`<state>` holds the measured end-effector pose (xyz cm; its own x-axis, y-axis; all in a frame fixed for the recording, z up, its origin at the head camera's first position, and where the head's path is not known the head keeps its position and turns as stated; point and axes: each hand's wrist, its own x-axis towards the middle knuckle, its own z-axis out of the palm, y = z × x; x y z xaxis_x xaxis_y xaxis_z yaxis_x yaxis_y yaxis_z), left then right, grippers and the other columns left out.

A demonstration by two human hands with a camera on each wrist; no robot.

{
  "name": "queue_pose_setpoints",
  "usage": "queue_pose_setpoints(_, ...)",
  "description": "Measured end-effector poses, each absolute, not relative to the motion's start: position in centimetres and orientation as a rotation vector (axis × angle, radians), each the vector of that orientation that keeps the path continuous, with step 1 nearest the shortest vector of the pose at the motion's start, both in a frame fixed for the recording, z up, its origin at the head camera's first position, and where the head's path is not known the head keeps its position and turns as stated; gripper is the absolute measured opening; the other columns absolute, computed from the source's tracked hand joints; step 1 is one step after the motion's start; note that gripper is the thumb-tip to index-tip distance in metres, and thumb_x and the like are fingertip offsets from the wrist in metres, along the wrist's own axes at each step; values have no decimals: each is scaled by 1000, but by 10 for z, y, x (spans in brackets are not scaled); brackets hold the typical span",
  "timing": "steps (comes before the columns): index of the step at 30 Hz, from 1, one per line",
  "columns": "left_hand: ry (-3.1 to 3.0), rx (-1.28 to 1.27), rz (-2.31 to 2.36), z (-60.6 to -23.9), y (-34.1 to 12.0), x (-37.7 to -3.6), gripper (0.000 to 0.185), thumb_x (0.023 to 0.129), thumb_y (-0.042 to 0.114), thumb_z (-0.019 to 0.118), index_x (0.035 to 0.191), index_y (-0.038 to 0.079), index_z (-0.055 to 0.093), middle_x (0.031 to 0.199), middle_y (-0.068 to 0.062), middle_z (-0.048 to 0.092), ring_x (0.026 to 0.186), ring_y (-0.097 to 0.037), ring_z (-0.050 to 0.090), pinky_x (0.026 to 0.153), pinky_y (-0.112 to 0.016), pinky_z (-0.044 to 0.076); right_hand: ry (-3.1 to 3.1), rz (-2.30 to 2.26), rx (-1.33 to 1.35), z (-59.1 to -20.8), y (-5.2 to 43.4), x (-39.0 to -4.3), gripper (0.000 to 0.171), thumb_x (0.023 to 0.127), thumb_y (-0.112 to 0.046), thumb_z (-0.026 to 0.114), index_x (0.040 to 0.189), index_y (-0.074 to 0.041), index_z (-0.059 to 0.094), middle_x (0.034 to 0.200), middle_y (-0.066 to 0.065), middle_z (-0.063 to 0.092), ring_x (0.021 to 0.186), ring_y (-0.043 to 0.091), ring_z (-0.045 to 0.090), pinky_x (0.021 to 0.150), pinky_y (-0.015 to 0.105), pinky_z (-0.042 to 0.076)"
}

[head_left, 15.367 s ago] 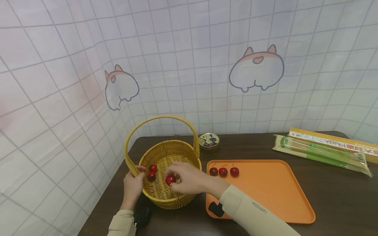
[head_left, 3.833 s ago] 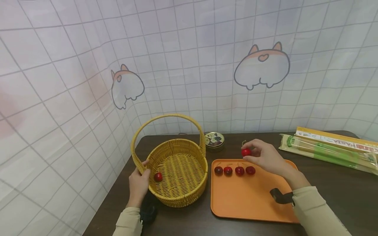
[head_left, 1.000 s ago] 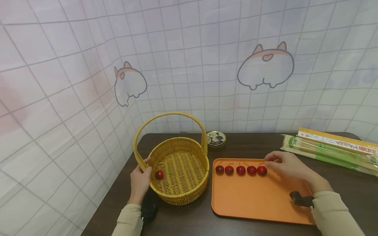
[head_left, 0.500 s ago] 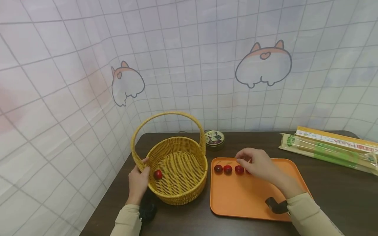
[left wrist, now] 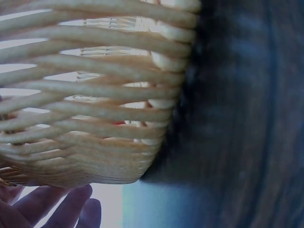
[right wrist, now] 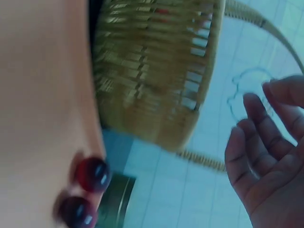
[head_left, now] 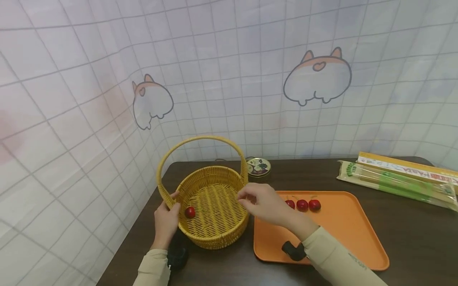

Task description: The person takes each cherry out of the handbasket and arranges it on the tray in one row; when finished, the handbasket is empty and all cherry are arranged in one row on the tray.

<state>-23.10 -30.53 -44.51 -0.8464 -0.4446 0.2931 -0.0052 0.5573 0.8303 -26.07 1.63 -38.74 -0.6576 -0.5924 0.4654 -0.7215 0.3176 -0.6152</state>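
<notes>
- Here the left hand (head_left: 165,222) grips the wicker basket's (head_left: 214,234) near-left rim.
- Inside the basket, one cherry (head_left: 189,212) lies just beside that thumb.
- The right hand (head_left: 262,203) hovers above the basket's right rim, fingers loosely curled, holding nothing.
- Three cherries (head_left: 302,205) sit on the orange tray (head_left: 343,234) beside the basket.

The right hand (head_left: 262,204) covers part of the row of dark red cherries (head_left: 302,205) on the flat orange plastic tray (head_left: 336,234), so only three show. The tiny print on the small round tin (head_left: 258,167) behind the woven yellow wicker basket (head_left: 214,210) can't be read. The long green-and-yellow packets (head_left: 397,180) run off the frame's right edge. In the left wrist view, the table beside that basket is a dark blur.
</notes>
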Motion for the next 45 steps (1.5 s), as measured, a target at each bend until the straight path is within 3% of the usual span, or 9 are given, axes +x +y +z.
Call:
queue_pose_setpoints(6,-2319,351,-1226,-444,-302,-233,38,91,13,53,127,12,64,97,-20,63,69,-23,48,53,-30,38,-2485,1234,1357,-387,-14,-265,12,95,-19,62,104,-20,70,100,-8,67,85,4,59,74,29,51)
queue_pose_setpoints(18,-2319,377,-1228,-444,-305,-230,37,92,14,52,127,15,64,100,-18,65,74,-25,50,52,-30,38,-2727,1150,1406,-403,-51,-287,16,95,-20,60,109,-19,69,104,-7,68,91,7,61,79,29,50)
queue_pose_setpoints(21,-2320,384,-1235,-444,-306,-230,37,92,15,52,127,15,64,85,-16,58,64,-23,45,49,-31,36,-2760,1121,1440,-400,-60,-291,19,96,-21,60,112,-17,69,108,-6,68,93,7,62,81,28,50)
queue_pose_setpoints(25,-2318,388,-1243,-444,-306,-230,37,92,16,53,127,15,64,77,-13,51,54,-18,36,47,-30,34,-2774,1095,1494,-395,-72,-290,18,95,-19,61,111,-17,69,106,-5,67,94,8,62,81,27,50)
queue_pose_setpoints(32,-2318,379,-1226,-443,-303,-232,37,91,14,53,127,13,65,87,-17,60,59,-19,43,51,-31,37,-2812,1107,1451,-396,-93,-285,22,92,-18,64,113,-13,70,109,0,69,100,12,63,83,27,50)
queue_pose_setpoints(45,-2338,393,-1172,-442,-304,-231,37,90,15,54,126,14,65,78,-13,57,56,-17,39,52,-32,36,-2865,1093,1239,-411,-136,-274,35,89,-20,69,124,-14,67,121,-1,67,116,17,59,93,32,48)
